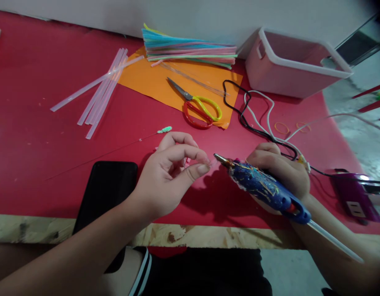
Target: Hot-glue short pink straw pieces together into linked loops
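Note:
My right hand (281,168) is wrapped round a blue hot glue gun (258,179), its body smeared with dried glue. A clear glue stick (334,240) sticks out of the gun's back end. The metal nozzle points left, close to the fingertips of my left hand (174,172). Thumb and forefinger of that hand pinch a small pink piece (213,161), mostly hidden and too small to make out fully. Just beyond the left hand lies a thin wire (116,151) with a fuzzy green tip (164,130).
Several glue sticks (100,90) lie at left, near a black phone (106,189). Behind are scissors (199,107) on orange paper (134,78), a bundle of pipe cleaners (190,49) and a pink bin (279,74). Cables (248,119) and a purple power strip (356,197) are at right.

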`<state>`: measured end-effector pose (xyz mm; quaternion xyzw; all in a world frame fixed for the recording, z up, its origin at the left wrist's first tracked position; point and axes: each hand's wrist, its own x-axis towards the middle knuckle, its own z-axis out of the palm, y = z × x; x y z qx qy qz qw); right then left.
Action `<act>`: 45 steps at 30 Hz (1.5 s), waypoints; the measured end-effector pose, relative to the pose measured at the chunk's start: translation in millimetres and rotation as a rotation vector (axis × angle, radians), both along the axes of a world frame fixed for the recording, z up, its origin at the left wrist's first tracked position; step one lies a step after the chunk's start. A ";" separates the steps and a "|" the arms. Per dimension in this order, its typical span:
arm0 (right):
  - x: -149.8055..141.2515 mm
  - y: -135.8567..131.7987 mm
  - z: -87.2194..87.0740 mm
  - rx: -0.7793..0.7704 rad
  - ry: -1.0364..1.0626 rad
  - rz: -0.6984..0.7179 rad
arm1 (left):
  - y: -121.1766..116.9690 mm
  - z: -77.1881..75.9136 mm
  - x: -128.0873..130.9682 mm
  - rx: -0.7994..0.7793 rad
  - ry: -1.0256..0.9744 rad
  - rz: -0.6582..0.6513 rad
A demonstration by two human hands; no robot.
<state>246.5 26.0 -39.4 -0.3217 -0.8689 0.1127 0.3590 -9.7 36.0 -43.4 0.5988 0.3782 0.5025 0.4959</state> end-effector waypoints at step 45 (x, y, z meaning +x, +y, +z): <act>-2.2 -3.3 0.3 0.004 -0.060 -0.033 | 1.5 3.2 -0.7 -0.109 -0.024 -0.012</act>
